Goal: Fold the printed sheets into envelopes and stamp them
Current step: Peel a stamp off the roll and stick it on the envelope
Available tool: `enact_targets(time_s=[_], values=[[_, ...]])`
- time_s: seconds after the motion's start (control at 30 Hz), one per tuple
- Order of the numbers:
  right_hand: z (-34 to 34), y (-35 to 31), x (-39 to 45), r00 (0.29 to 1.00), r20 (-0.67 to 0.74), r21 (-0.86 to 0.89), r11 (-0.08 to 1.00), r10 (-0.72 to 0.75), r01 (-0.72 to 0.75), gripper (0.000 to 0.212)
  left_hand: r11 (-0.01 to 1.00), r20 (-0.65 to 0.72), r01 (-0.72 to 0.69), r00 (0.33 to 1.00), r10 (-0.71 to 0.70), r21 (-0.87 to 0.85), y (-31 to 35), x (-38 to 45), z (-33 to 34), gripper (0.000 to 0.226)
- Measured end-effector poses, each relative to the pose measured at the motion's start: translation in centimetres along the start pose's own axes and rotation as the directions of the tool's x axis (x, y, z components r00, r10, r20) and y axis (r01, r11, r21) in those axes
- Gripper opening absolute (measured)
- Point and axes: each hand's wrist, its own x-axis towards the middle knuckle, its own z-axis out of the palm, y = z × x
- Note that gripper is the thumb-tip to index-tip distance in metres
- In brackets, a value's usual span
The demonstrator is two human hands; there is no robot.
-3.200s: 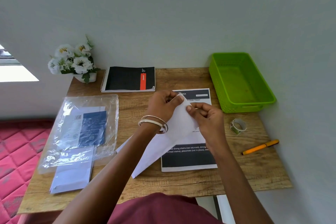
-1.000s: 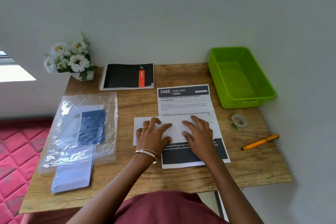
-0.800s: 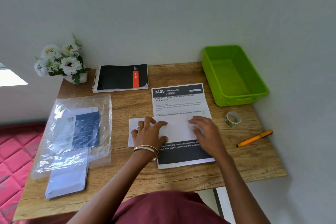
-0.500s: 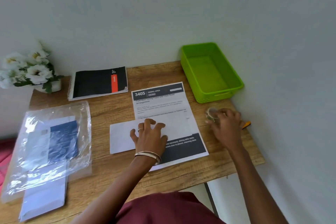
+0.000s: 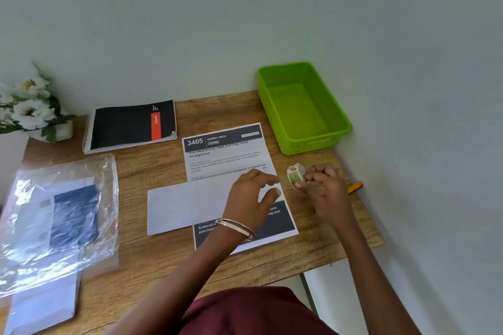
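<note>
at the far left a pot of white flowers (image 5: 28, 109) stood at the back corner of the wooden surface (image 5: 152, 255). in front of it lay a clear plastic bag (image 5: 58, 215) with blue and white papers inside, and a pale sheet (image 5: 40, 307) stuck out from under its near edge. a black spiral notebook (image 5: 130, 125) with an orange stripe lay flat near the wall. toward the middle, a folded white sheet (image 5: 187, 205) lay crosswise, its right part on top of a printed sheet (image 5: 231, 158) headed "3405 dining area". the left hand (image 5: 251, 198), a bangle (image 5: 236, 227) on its wrist, was over the right end of the folded sheet with fingers loosely curled and thumb apart, holding nothing; whether it touched the paper could not be told. just right of the printed sheet, the right hand (image 5: 324, 187) pinched a small roll of patterned sticker tape (image 5: 295, 174) between thumb and fingertips, the roll standing on edge at the sheet's right border. an orange pen (image 5: 355, 187) showed just behind that hand. a green plastic basket (image 5: 337, 119) sat at the back right corner, against the wall.
</note>
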Motion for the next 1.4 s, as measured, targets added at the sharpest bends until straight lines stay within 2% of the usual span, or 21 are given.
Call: enact_targets(time_s=[0.2,0.37,0.53,0.63,0.77,1.2,1.3,1.4], values=[[-0.6,-2.0,-0.4,0.995,0.02,0.121,0.988,-0.094,0.091,0.022,0.998,-0.141,-0.013,0.99,0.004,-0.064,1.4,0.6,-0.7,0.021],[-0.2,-2.5,-0.2,0.984,0.041,0.163,0.973,-0.172,0.164,0.017,0.999,-0.201,0.001,0.979,-0.011,-0.052,1.7,0.7,-1.1,0.019],[0.4,-2.8,0.0,0.969,0.078,0.217,0.953,-0.232,0.211,0.025,1.0,-0.264,-0.024,0.964,0.019,-0.013,1.6,0.3,-1.5,0.015],[0.8,-2.8,0.0,0.97,0.098,0.272,0.943,-0.222,0.189,0.029,1.0,-0.279,-0.015,0.96,0.016,0.008,1.5,0.1,-1.7,0.011],[0.8,-2.7,0.0,0.97,0.12,0.331,0.93,-0.209,0.159,0.035,0.998,-0.258,0.05,0.965,-0.055,-0.025,1.6,0.2,-2.0,0.007],[0.5,-2.4,-0.3,0.974,0.142,0.263,0.955,-0.178,0.136,0.026,0.981,-0.232,0.099,0.963,-0.136,-0.164,1.5,0.7,-2.6,0.007],[0.3,-2.9,-0.4,0.987,0.115,0.288,0.955,-0.109,0.072,0.015,0.957,-0.218,0.165,0.951,-0.219,-0.24,1.4,1.0,-3.1,0.009],[0.0,-2.5,-0.1,0.994,0.108,0.249,0.968,0.017,-0.043,0.013,0.882,-0.182,0.25,0.921,-0.344,-0.399,0.8,1.5,-3.6,0.008]])
